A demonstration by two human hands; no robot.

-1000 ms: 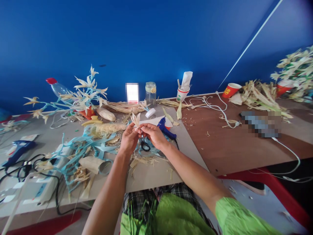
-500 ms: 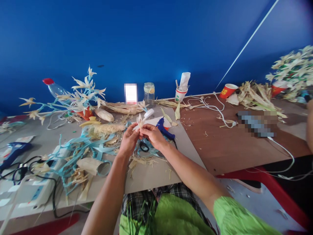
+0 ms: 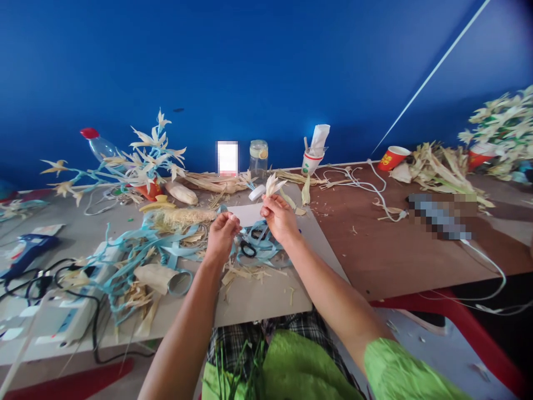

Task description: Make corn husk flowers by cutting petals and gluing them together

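My right hand [image 3: 280,218] pinches the base of a small pale corn-husk flower [image 3: 272,184] and holds it up above the grey board [image 3: 258,294]. About a hand's width to its left, my left hand [image 3: 222,236] is curled closed; what its fingertips hold, if anything, is too small to make out. Under both hands lie black-handled scissors [image 3: 249,248] on a tangle of light-blue ribbon [image 3: 166,244]. A white card [image 3: 245,214] lies flat between the hands. The blue glue gun seen earlier is hidden behind my right hand.
A branch of husk flowers [image 3: 141,161] in an orange pot, a corn cob [image 3: 183,216], a glass jar [image 3: 259,157], paper cups [image 3: 311,161] [image 3: 391,158], husk piles [image 3: 437,166], white cables [image 3: 366,186], a second blue glue gun [image 3: 29,250] and a power strip [image 3: 66,319] crowd the tables.
My right hand has carried the husk flower up and to the right, away from my left hand, which let go of it and stayed low.
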